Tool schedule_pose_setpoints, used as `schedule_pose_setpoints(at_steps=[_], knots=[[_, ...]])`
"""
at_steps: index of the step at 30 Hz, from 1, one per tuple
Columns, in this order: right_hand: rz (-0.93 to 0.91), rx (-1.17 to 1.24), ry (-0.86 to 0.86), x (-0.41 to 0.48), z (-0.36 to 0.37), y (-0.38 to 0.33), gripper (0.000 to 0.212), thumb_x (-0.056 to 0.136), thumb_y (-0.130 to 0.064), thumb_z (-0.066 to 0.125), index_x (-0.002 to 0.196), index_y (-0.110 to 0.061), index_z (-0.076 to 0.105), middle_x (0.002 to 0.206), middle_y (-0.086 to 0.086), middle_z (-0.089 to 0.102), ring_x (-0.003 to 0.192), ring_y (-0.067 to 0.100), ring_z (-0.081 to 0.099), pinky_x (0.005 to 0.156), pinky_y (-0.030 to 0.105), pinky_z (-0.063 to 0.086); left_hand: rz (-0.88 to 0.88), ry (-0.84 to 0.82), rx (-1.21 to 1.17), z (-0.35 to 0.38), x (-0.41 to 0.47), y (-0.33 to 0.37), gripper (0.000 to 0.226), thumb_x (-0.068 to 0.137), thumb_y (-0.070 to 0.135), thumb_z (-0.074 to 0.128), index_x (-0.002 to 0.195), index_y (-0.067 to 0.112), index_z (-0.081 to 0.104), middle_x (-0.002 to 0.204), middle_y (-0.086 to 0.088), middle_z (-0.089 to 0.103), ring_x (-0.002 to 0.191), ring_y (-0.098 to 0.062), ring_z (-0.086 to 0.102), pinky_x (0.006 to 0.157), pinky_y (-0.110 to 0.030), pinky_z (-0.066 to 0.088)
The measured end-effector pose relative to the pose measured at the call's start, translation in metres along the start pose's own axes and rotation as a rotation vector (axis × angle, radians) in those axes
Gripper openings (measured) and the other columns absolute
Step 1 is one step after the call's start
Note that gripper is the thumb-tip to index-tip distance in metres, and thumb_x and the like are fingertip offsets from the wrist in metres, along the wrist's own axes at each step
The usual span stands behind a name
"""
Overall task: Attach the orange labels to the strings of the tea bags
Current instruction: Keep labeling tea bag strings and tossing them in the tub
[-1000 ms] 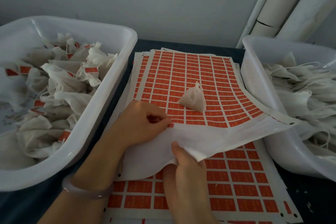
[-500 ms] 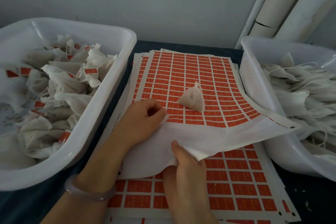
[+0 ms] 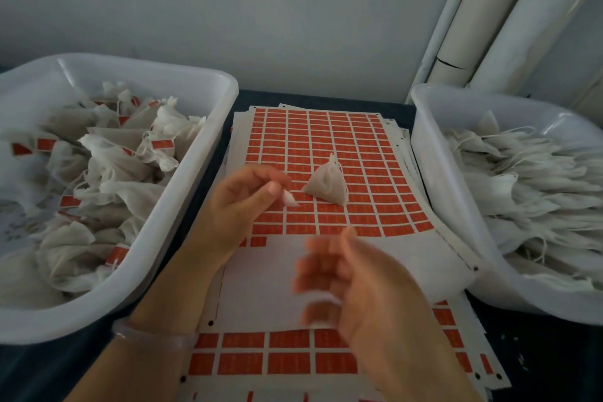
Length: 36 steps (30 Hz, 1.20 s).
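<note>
A stack of orange label sheets lies between two bins. The top sheet's near part is bare white backing. One pyramid tea bag stands on the orange rows. My left hand hovers just left of the tea bag and pinches a small peeled label between thumb and fingertip, its pale side showing. My right hand is blurred above the bare backing, fingers loosely curled, with nothing seen in it.
A white bin on the left holds several tea bags with orange labels. A white bin on the right holds several tea bags with bare strings. White pipes run up the wall at the back right.
My right hand has let go of the lifted sheet edge, and the sheet now lies flat. My left hand has risen off the sheet with a peeled label in its fingertips.
</note>
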State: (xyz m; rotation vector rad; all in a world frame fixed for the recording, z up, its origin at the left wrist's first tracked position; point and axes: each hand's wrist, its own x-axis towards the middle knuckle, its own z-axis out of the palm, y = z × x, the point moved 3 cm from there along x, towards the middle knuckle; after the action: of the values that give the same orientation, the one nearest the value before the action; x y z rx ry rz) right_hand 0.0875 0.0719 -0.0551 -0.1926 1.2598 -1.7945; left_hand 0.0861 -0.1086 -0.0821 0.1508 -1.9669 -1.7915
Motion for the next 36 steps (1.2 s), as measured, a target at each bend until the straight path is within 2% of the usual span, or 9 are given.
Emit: schedule_pose_setpoints(at_steps=[3, 6, 8, 13, 16, 19, 24, 32, 36], knots=[[0.064, 0.019, 0.130, 0.027, -0.007, -0.018, 0.056, 0.075, -0.058, 0.058, 0.102, -0.010, 0.069, 0.080, 0.010, 0.071, 0.064, 0.018, 0.068, 0.049, 0.027, 0.051, 0.083, -0.138, -0.072, 0.009, 0.003, 0.007, 0.027, 0.079, 0.027, 0.068, 0.097, 0.008, 0.062, 0.091, -0.002, 0.069, 0.085, -0.019, 0.068, 0.075, -0.029, 0.056], [0.081, 0.132, 0.066, 0.048, -0.011, -0.025, 0.030, 0.081, -0.021, 0.067, 0.103, -0.001, 0.066, 0.070, 0.008, 0.066, 0.056, 0.013, 0.062, 0.044, 0.022, 0.048, 0.079, -0.174, -0.047, 0.016, 0.006, 0.013, 0.054, 0.069, 0.049, 0.075, 0.098, 0.006, 0.060, 0.093, -0.010, 0.067, 0.086, -0.023, 0.067, 0.077, -0.032, 0.056], [0.043, 0.081, 0.115, 0.057, -0.021, -0.029, 0.013, 0.083, -0.004, 0.064, 0.095, -0.001, 0.068, 0.065, 0.006, 0.066, 0.054, 0.010, 0.061, 0.045, 0.021, 0.049, 0.045, -0.154, -0.039, 0.014, 0.008, 0.014, 0.039, 0.078, 0.039, 0.070, 0.097, 0.007, 0.060, 0.089, -0.001, 0.069, 0.085, -0.016, 0.068, 0.075, -0.026, 0.056], [-0.158, -0.147, 0.479, 0.086, -0.056, -0.053, 0.004, 0.084, -0.021, 0.070, 0.082, -0.024, 0.069, 0.068, -0.005, 0.070, 0.061, 0.009, 0.066, 0.054, 0.027, 0.056, -0.195, 0.150, 0.407, 0.029, 0.055, 0.008, 0.015, 0.092, 0.041, 0.053, 0.102, 0.030, 0.057, 0.094, 0.023, 0.060, 0.076, -0.001, 0.061, 0.052, -0.006, 0.040], [-0.268, -0.148, 0.693, 0.106, -0.075, -0.058, 0.008, 0.084, -0.028, 0.071, 0.080, -0.031, 0.064, 0.091, -0.004, 0.069, 0.087, 0.018, 0.064, 0.079, 0.037, 0.057, -0.297, 0.101, 0.546, 0.067, 0.097, -0.009, 0.035, 0.092, 0.040, 0.056, 0.122, 0.023, 0.052, 0.114, 0.008, 0.059, 0.083, -0.005, 0.055, 0.056, -0.011, 0.036], [-0.279, -0.048, 0.785, 0.115, -0.085, -0.049, 0.003, 0.084, -0.025, 0.071, 0.083, -0.026, 0.068, 0.081, -0.003, 0.070, 0.080, 0.017, 0.066, 0.071, 0.033, 0.059, -0.404, 0.083, 0.622, 0.084, 0.118, -0.029, 0.043, 0.090, 0.034, 0.061, 0.129, 0.021, 0.048, 0.126, -0.001, 0.057, 0.099, -0.017, 0.059, 0.064, -0.020, 0.042], [-0.347, 0.116, 0.688, 0.111, -0.098, -0.036, 0.003, 0.081, -0.020, 0.073, 0.083, -0.022, 0.072, 0.074, -0.005, 0.073, 0.069, 0.014, 0.072, 0.056, 0.024, 0.056, -0.342, -0.006, 0.553, 0.065, 0.116, -0.020, 0.033, 0.084, 0.015, 0.069, 0.108, 0.028, 0.051, 0.104, 0.007, 0.057, 0.083, -0.008, 0.056, 0.046, -0.010, 0.042], [-0.344, 0.041, 0.408, 0.110, -0.082, -0.036, 0.004, 0.083, -0.022, 0.068, 0.087, -0.022, 0.070, 0.088, -0.004, 0.075, 0.079, 0.013, 0.072, 0.064, 0.028, 0.058, -0.321, -0.051, 0.684, 0.023, 0.064, 0.012, 0.019, 0.085, 0.017, 0.068, 0.093, 0.029, 0.056, 0.089, 0.014, 0.057, 0.073, -0.004, 0.057, 0.045, -0.006, 0.038], [-0.417, -0.345, 0.236, 0.102, -0.070, -0.033, 0.008, 0.080, -0.023, 0.071, 0.077, -0.030, 0.073, 0.087, -0.009, 0.073, 0.085, 0.009, 0.070, 0.073, 0.026, 0.056, -0.491, 0.189, 0.154, 0.025, 0.040, -0.002, 0.016, 0.086, 0.012, 0.066, 0.096, 0.024, 0.061, 0.097, 0.006, 0.063, 0.080, -0.012, 0.066, 0.057, -0.015, 0.054]])
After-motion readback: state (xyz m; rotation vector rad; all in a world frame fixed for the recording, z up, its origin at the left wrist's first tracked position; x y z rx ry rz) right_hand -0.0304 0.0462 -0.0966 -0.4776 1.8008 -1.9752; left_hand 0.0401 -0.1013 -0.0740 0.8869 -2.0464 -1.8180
